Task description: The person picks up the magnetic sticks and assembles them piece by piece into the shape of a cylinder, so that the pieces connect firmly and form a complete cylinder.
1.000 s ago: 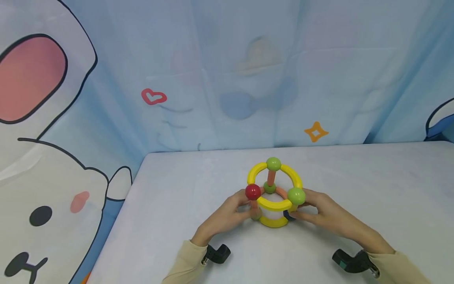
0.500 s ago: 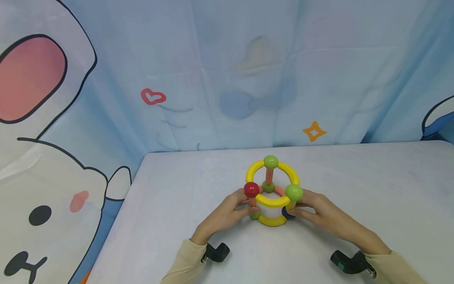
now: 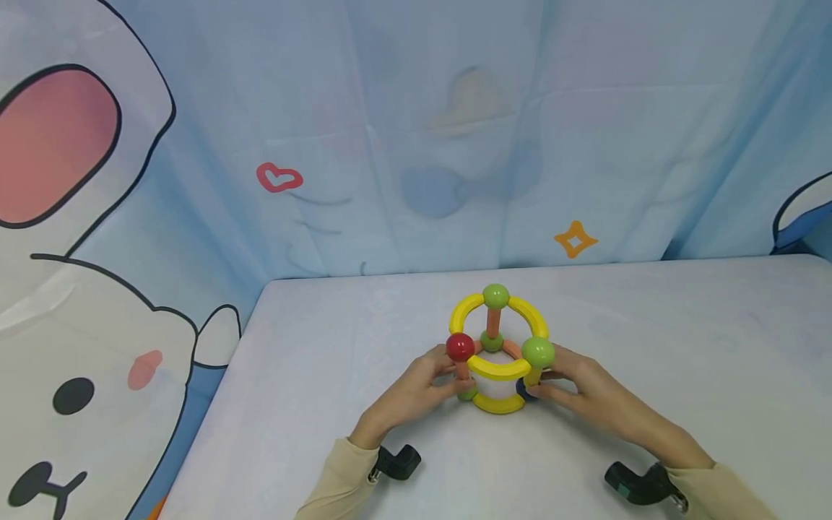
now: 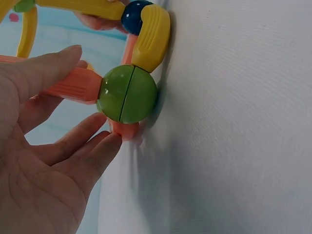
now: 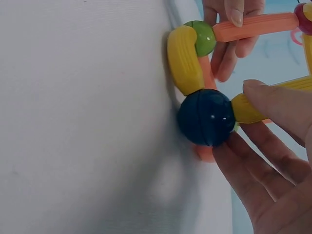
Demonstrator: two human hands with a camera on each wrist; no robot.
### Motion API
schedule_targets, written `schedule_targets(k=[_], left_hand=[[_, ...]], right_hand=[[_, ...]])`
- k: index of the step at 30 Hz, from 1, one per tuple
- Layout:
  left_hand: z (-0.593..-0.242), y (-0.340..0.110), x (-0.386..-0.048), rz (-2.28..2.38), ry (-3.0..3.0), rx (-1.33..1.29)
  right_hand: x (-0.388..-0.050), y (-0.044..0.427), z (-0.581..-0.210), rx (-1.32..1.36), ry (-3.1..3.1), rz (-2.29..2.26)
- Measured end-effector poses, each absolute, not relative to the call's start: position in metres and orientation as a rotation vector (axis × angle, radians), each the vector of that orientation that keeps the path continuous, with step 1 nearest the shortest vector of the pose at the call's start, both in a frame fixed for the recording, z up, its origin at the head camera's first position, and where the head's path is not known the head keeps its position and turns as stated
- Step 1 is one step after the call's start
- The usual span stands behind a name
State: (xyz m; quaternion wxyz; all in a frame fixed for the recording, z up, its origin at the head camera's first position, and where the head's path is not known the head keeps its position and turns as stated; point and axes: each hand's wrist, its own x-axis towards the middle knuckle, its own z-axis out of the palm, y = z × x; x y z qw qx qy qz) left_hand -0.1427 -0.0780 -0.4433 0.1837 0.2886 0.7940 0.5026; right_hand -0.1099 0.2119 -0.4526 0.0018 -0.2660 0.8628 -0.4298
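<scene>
A toy frame of balls and rods (image 3: 499,372) stands on the white table, with one ring above another joined by upright rods. Its top ring has yellow curved rods, a red ball and two green balls. My left hand (image 3: 419,393) grips the orange upright rod (image 4: 78,85) under the red ball; its fingertips reach the lower green ball (image 4: 127,94). With thumb and fingers, my right hand (image 3: 601,397) holds the yellow upright rod (image 5: 248,108) above the dark blue ball (image 5: 206,117). In the head view, most of that blue ball is hidden.
The white-covered table (image 3: 325,332) extends to both sides of the toy. Behind it hangs a light blue curtain (image 3: 390,130) printed with cartoon figures. A black wrist camera (image 3: 399,462) sits by the left sleeve, another black wrist camera (image 3: 640,484) by the right.
Over the second, the toy and both hands shift very slightly left in the head view, mostly in its first half. Both hands keep hold of the upright rods.
</scene>
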Motion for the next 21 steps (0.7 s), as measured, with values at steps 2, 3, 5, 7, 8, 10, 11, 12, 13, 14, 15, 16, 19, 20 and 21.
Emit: schedule_targets(k=[2, 3, 5, 7, 8, 10, 11, 12, 13, 14, 15, 16, 19, 20, 21], left_hand=[[-0.443, -0.078, -0.142, 1.4, 2.26, 0.795], [-0.443, -0.078, -0.142, 1.391, 2.271, 0.786], [-0.444, -0.077, -0.142, 1.38, 2.285, 0.774], [-0.445, -0.076, -0.142, 1.375, 2.302, 0.764], [-0.445, -0.076, -0.142, 1.374, 2.308, 0.762], [-0.446, -0.076, -0.142, 1.37, 2.323, 0.76], [-0.447, -0.076, -0.142, 1.366, 2.331, 0.758], [-0.447, -0.076, -0.141, 1.362, 2.338, 0.755], [-0.447, -0.076, -0.141, 1.358, 2.344, 0.754], [-0.447, -0.076, -0.141, 1.351, 2.353, 0.749], [-0.448, -0.077, -0.141, 1.344, 2.363, 0.745], [-0.448, -0.077, -0.141, 1.337, 2.374, 0.74], [-0.449, -0.078, -0.142, 1.327, 2.399, 0.734], [-0.449, -0.079, -0.142, 1.325, 2.405, 0.735], [-0.449, -0.079, -0.142, 1.326, 2.41, 0.737]], right_hand=[[-0.109, 0.212, -0.455, -0.84, 2.757, -1.356], [-0.109, 0.211, -0.457, -0.837, 2.777, -1.36], [-0.108, 0.211, -0.459, -0.802, 2.802, -1.356], [-0.108, 0.21, -0.459, -0.737, 2.79, -1.345], [-0.108, 0.209, -0.459, -0.714, 2.772, -1.342], [-0.108, 0.208, -0.459, -0.679, 2.734, -1.326], [-0.109, 0.207, -0.459, -0.67, 2.717, -1.324], [-0.11, 0.206, -0.459, -0.663, 2.704, -1.323], [-0.11, 0.205, -0.458, -0.664, 2.703, -1.321], [-0.111, 0.204, -0.458, -0.67, 2.703, -1.319], [-0.112, 0.203, -0.458, -0.67, 2.701, -1.324], [-0.113, 0.203, -0.458, -0.672, 2.701, -1.329], [-0.115, 0.202, -0.457, -0.686, 2.699, -1.341], [-0.115, 0.201, -0.457, -0.688, 2.696, -1.345], [-0.116, 0.201, -0.457, -0.692, 2.692, -1.352]])
